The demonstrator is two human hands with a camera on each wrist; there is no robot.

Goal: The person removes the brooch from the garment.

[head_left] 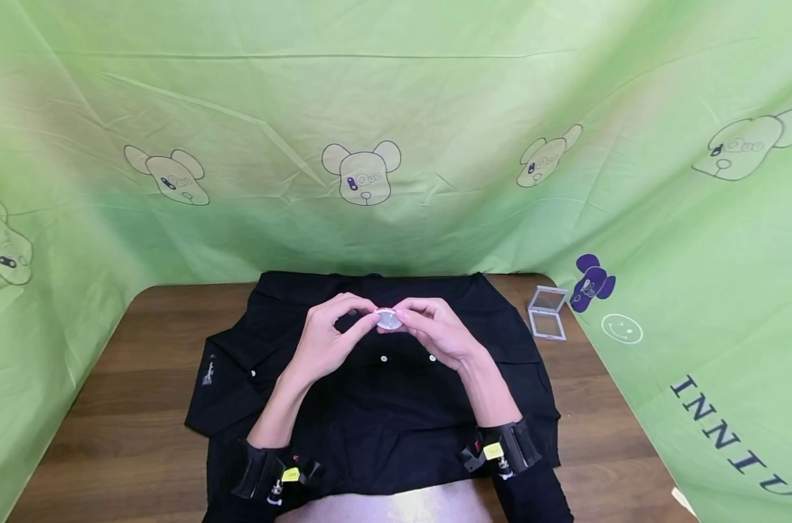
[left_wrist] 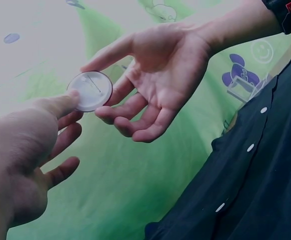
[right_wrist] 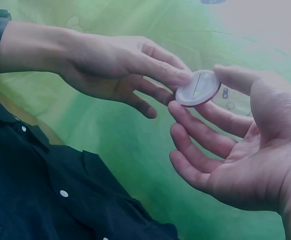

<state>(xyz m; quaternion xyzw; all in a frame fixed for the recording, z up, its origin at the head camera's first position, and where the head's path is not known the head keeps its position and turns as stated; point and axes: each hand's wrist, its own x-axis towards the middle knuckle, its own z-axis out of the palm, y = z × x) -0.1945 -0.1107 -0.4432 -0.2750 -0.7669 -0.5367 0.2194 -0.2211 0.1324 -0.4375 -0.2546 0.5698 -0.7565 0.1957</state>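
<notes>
Behind your work hangs the green curtain point(head_left: 370, 94), and in front of it the wooden surface point(head_left: 128, 392) carries a black shirt point(head_left: 370, 414), spread wide beneath your arms. Keep your forearms raised so that the cloth stays undisturbed. Your left hand point(head_left: 326, 338) and right hand point(head_left: 440, 335) both grasp the same thing, each pinching it by thumb and fingertips from its own side; that light, balanced hold looks well suited to fine work. On the right of the shirt, well apart from your hands, a small hinged case point(head_left: 548, 312) stands open, best left alone. The round badge point(head_left: 388, 319) is between your hands, above the shirt, its pale back turned towards you and its reddish rim just showing. Steady it by the rim, and keep both thumbs off the thin pin point(right_wrist: 197, 84) across that back, since you cannot tell here whether it is latched
</notes>
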